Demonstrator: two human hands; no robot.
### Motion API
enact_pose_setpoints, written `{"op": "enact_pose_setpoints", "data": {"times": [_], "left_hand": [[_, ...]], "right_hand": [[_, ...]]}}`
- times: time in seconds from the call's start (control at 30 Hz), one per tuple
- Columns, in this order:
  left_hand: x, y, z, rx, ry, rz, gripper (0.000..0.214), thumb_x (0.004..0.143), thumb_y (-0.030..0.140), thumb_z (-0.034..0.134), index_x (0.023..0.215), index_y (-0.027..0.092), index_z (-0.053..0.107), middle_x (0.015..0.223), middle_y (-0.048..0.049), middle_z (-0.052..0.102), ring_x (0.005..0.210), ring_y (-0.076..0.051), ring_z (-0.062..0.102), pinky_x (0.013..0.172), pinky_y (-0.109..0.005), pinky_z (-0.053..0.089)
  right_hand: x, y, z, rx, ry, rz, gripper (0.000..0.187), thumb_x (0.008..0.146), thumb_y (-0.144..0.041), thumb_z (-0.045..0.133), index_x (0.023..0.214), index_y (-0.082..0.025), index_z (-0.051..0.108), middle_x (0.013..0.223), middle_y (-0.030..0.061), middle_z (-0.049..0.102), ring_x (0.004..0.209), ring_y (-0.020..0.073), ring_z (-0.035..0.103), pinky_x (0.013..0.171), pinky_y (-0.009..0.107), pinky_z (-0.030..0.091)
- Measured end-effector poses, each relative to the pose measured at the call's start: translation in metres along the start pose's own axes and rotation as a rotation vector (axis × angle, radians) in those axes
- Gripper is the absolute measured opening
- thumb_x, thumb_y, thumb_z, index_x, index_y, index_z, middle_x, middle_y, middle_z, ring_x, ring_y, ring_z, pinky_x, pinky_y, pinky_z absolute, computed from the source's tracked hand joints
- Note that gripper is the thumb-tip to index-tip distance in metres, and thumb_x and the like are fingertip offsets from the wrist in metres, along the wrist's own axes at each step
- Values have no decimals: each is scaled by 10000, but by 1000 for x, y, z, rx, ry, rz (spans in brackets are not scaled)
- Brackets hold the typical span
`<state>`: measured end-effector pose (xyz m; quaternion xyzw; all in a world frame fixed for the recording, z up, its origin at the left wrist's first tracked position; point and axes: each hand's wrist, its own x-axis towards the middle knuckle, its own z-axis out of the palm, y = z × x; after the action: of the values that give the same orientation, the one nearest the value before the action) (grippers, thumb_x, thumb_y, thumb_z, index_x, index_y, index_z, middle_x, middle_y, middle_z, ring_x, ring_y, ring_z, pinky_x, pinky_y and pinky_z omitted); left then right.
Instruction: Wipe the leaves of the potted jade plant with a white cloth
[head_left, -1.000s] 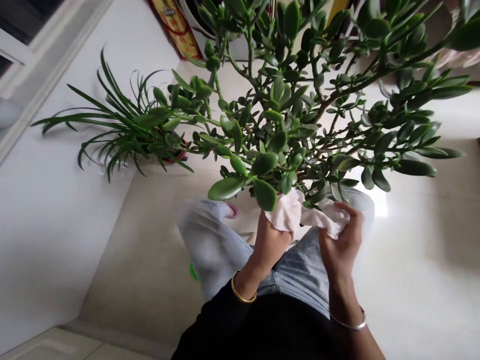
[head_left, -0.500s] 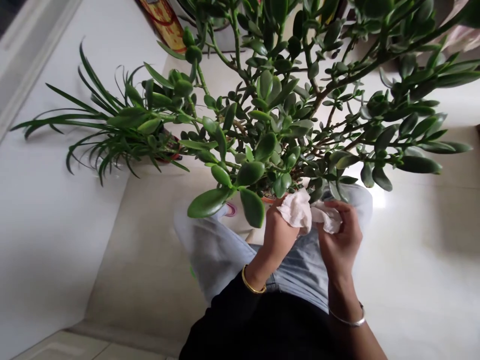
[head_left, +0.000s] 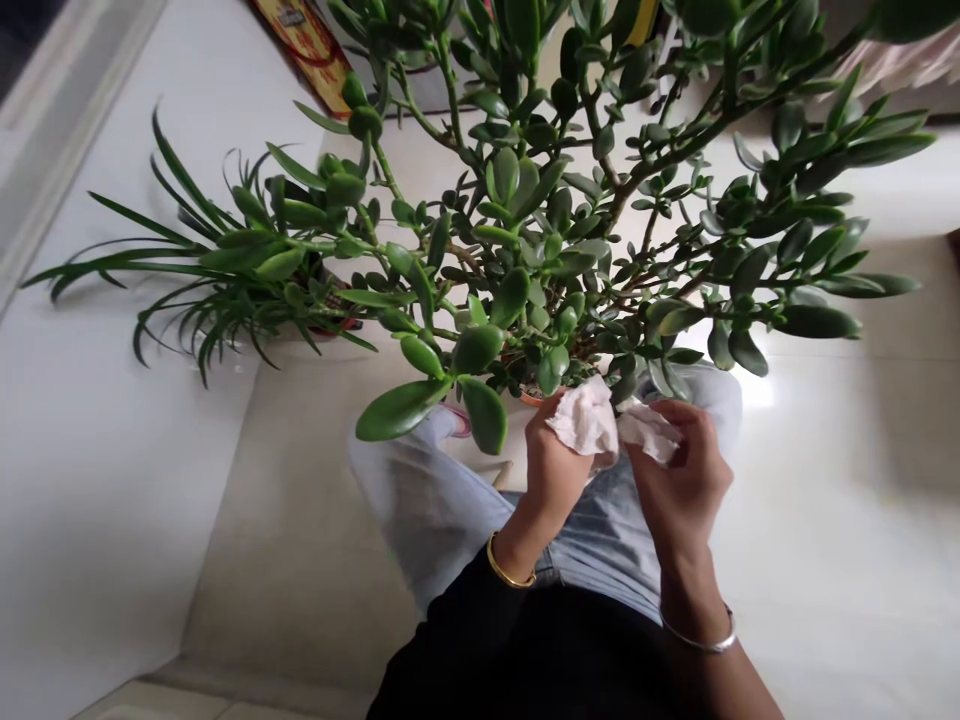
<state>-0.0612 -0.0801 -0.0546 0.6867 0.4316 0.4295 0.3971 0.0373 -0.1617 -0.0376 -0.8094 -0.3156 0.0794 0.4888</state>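
A large jade plant (head_left: 517,290) with thick glossy leaves fills the upper middle, rising from an orange-brown pot (head_left: 534,397) that shows only as a bit of rim. Just in front of that rim, my left hand (head_left: 551,460) is closed on a crumpled white tissue (head_left: 586,418), most of its fingers hidden beneath it. Close by on the right, my right hand (head_left: 679,475) pinches another piece of white tissue (head_left: 651,432). Both tissues are near the lowest leaves; whether they touch a leaf I cannot tell.
A second potted plant with long narrow leaves (head_left: 225,260) stands by the white wall (head_left: 97,430) at left. My jeans-clad legs (head_left: 427,490) flank the pot. Behind the foliage are a red-and-yellow package (head_left: 307,50) and pale pink cloth (head_left: 911,60). Light tiles (head_left: 832,520) cover the floor.
The view has shifted slightly, so the jade plant appears a little further left. Both hands stay at nearly the same place, still holding the tissues; the right wrist has turned slightly.
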Motion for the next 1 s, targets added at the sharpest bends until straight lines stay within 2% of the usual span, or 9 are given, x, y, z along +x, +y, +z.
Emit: {"op": "enact_pose_setpoints", "data": {"times": [0.13,0.3,0.4,0.47,0.53,0.67,0.73,0.87,1.0], "left_hand": [[0,0,0,7,11,-8,231,824,118,683,1050,153,718,985,-116,814,932,-223,793,849,-298,627],[-4,-3,-4,-82,-47,-100,300,793,128,684,1089,161,723,1063,-138,805,1028,-248,777,928,-334,612],[-20,-8,-9,-230,-4,-284,344,725,176,776,1063,177,715,1077,-139,795,1069,-271,760,973,-360,600],[-35,-10,-12,-282,198,-493,384,634,222,861,978,185,696,1003,-120,789,1031,-278,755,932,-354,607],[-47,-7,-14,-399,342,-658,373,658,299,863,968,189,688,1003,-98,779,1043,-254,743,935,-337,598],[-57,9,-16,-742,384,-881,421,682,427,861,994,201,691,1011,-53,772,948,-195,752,865,-303,612],[-55,14,-15,-763,364,-939,429,654,403,870,992,203,697,1009,-52,780,932,-198,757,846,-298,618],[-40,10,-13,-513,232,-833,312,731,309,788,1018,202,724,1090,-84,796,1059,-237,753,943,-312,605],[-18,5,-17,-280,14,-492,319,800,214,695,1113,192,750,1175,-119,793,1198,-269,724,1064,-342,568]], "right_hand": [[-2,-2,-9,-13,33,-25,284,769,-213,742,1049,-228,698,944,6,737,725,144,685,621,248,520],[-12,5,-19,156,86,28,288,767,-216,764,1038,-214,667,954,24,716,816,172,711,712,288,560],[-25,14,-24,245,173,89,343,759,-275,804,1043,-214,622,965,17,673,854,171,678,766,303,543],[-35,17,-27,301,228,131,348,770,-299,812,1040,-213,611,957,10,642,840,155,631,761,289,501],[-42,16,-31,367,282,175,355,770,-311,825,1034,-211,610,965,9,622,831,147,597,757,284,468],[-38,2,-36,495,449,120,403,718,-333,873,1011,-220,621,994,13,600,872,170,597,857,352,502],[-29,-5,-34,483,512,45,431,708,-319,882,1044,-220,630,1017,24,597,918,194,615,948,420,520],[-11,-8,-22,298,295,-36,496,751,-247,836,1185,-227,596,1188,81,600,1138,259,644,1071,518,513],[-4,-2,-15,94,52,-79,499,812,-208,686,1299,-220,573,1255,116,635,1142,269,681,1009,480,561]]}}
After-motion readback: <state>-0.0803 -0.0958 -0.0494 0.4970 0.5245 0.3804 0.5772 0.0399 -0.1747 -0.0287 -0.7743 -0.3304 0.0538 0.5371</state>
